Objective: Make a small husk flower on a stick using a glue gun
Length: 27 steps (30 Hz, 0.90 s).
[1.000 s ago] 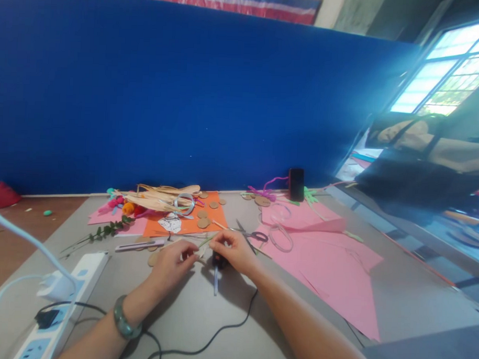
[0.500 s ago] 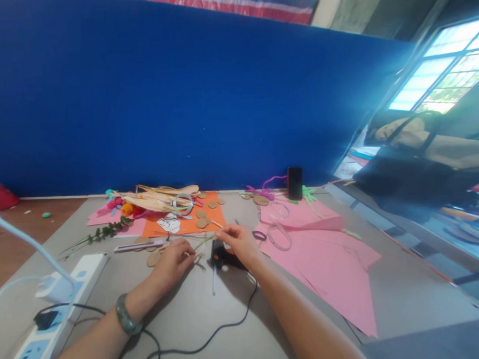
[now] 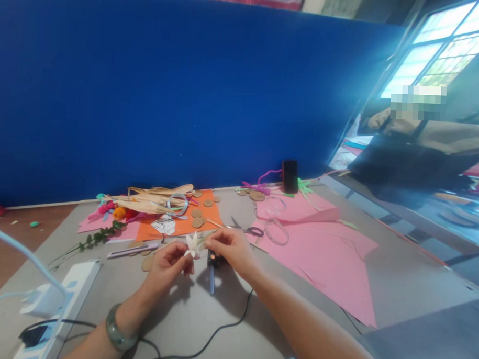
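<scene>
My left hand (image 3: pixel 168 262), with a green bangle on the wrist, is closed on a small white paper flower (image 3: pixel 192 243) lifted a little above the grey table (image 3: pixel 187 319). My right hand (image 3: pixel 228 248) is pinched next to the flower, its fingertips at the flower's stem side. Under my right hand lies a black glue gun (image 3: pixel 213 263) with a pale glue stick pointing toward me and a black cord running off to the near edge.
Scissors (image 3: pixel 245 229) lie just beyond my right hand. Pink paper sheets (image 3: pixel 323 256) cover the right side. An orange sheet (image 3: pixel 183 222) with cardboard discs and dried leaves lies at the back. A white power strip (image 3: pixel 60 299) sits left, a black phone (image 3: pixel 290 176) stands by the blue wall.
My right hand left the glue gun and came up to the left hand. The left hand lifted the white flower off the table.
</scene>
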Available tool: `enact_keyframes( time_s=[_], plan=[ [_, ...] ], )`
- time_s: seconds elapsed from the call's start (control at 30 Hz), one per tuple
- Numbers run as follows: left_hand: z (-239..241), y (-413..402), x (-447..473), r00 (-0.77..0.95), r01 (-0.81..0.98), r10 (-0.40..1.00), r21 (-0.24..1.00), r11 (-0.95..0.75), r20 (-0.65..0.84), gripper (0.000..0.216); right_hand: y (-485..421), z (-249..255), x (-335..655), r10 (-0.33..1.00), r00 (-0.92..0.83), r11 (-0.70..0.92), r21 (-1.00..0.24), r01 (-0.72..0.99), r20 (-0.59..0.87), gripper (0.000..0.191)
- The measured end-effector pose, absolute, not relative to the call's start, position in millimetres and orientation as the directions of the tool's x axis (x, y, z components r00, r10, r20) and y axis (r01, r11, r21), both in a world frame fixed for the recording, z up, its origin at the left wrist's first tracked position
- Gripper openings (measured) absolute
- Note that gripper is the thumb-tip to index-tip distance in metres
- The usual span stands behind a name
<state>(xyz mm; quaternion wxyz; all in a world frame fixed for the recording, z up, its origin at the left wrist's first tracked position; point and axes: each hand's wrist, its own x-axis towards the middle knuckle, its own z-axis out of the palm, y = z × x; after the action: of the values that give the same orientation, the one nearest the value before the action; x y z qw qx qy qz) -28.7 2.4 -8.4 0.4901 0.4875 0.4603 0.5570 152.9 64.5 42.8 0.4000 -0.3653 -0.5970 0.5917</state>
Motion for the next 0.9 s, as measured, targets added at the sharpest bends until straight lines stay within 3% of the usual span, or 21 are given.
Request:
enact_keyframes(
  time_s=[0.43,0.9],
  plan=[
    [-4,2,-21,-0.078,-0.133,0.996,0.99,-0.046,0.035,0.033,64,36,152,0.888,-0.459,-0.026,-0.998,-0.059,0.004,0.02],
    [-9,-1,-25,-0.075,0.026,0.996,0.998,-0.049,0.051,0.021,57,39,150,0.898,-0.44,-0.027,-0.998,-0.052,-0.001,0.02]
  ],
)
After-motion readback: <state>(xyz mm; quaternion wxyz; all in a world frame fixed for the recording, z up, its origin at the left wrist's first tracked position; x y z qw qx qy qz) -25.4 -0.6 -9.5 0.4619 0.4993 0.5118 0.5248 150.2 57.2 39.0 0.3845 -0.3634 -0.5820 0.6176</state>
